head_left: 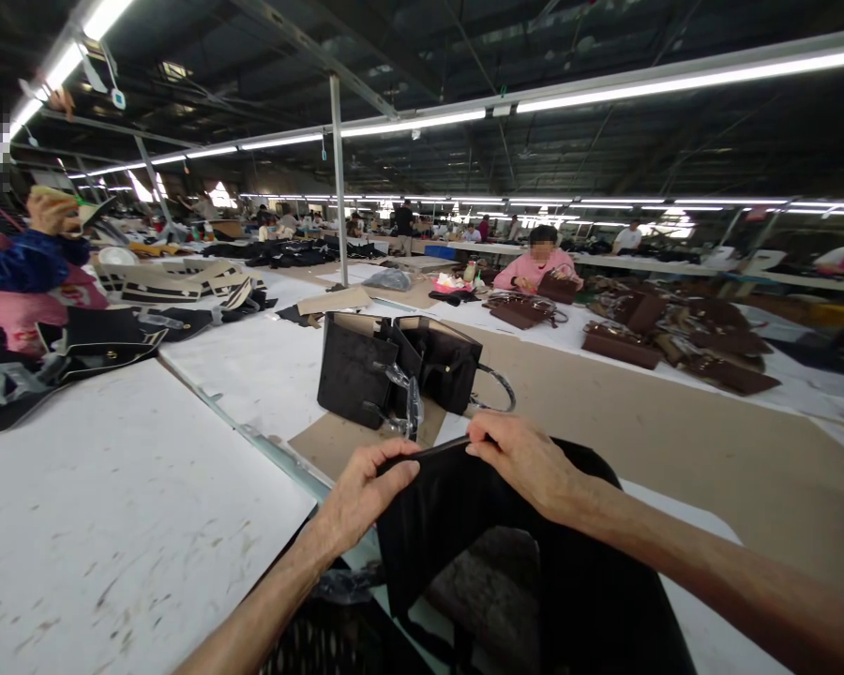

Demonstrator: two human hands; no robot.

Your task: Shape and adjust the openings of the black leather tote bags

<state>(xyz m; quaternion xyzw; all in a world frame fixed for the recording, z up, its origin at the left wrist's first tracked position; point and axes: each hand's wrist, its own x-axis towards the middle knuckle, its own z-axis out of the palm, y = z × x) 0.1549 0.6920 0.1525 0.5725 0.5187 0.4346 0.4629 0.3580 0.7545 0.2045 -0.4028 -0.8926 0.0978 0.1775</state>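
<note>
A black handbag [457,506] stands tilted close to me, its inside partly showing. My left hand [366,483] pinches the far top edge on the left, thumb on the near side. On the same edge, farther right, my right hand [517,455] grips with fingers and thumb closed. A plastic-wrapped handle [348,583] hangs at the bag's left side. Just beyond my hands, two more black handbags, one at the left [355,370] and one at the right [446,361], stand on brown board with plastic-wrapped handles.
White-covered tables [113,506] spread left and ahead, with brown board [605,403] to the right. Black bag pieces [105,333] lie at the left near a person in blue sleeves [28,267]. Brown bags [675,328] pile up at the right, near a person in pink [510,272].
</note>
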